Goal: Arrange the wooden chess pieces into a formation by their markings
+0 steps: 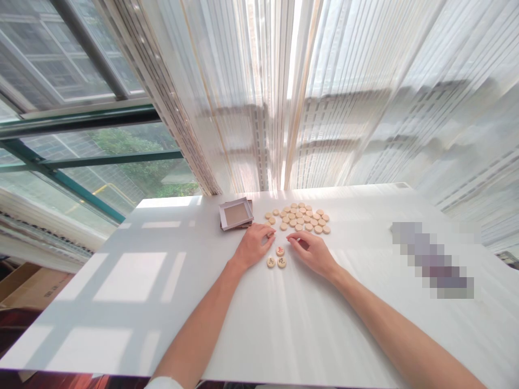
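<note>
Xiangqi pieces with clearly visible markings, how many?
3: red-marked piece farthest out; black-marked left piece and black-marked right piece nearer the person. The left hand may hide another.

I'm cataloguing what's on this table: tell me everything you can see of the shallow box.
The shallow box looks like cardboard: rectangular, open-topped, with pale low walls and a brownish floor. It lies slightly askew on a darker brown piece, near the far edge of the white table, left of the heaped discs. The left hand is close by; contact is unclear.

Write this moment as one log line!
left hand: near box | right hand: near plain discs | three marked discs: between hands
</note>
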`<move>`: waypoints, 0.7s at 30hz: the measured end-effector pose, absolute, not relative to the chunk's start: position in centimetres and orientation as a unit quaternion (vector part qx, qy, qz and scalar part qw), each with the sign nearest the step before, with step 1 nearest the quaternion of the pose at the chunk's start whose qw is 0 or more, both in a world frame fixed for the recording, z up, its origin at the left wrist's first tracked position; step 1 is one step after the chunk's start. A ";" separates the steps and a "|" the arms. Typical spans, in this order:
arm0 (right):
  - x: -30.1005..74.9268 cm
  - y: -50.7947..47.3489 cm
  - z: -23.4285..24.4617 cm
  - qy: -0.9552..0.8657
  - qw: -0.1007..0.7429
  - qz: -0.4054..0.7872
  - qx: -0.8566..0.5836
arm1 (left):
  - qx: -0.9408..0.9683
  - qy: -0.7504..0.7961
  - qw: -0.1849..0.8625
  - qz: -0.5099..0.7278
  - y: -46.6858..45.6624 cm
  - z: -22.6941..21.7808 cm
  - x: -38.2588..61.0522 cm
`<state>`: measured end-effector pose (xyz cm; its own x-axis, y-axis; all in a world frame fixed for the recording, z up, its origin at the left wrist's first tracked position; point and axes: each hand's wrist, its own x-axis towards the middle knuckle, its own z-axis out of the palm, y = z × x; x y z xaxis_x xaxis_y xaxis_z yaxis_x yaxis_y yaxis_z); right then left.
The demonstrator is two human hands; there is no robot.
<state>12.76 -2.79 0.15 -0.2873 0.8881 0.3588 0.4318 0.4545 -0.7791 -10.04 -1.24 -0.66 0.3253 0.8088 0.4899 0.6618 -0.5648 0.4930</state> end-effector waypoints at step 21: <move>11.3 -2.5 -0.1 -0.769 0.477 0.245 -0.348 | 0.600 0.423 0.485 0.475 -2.5 0.1 -8.0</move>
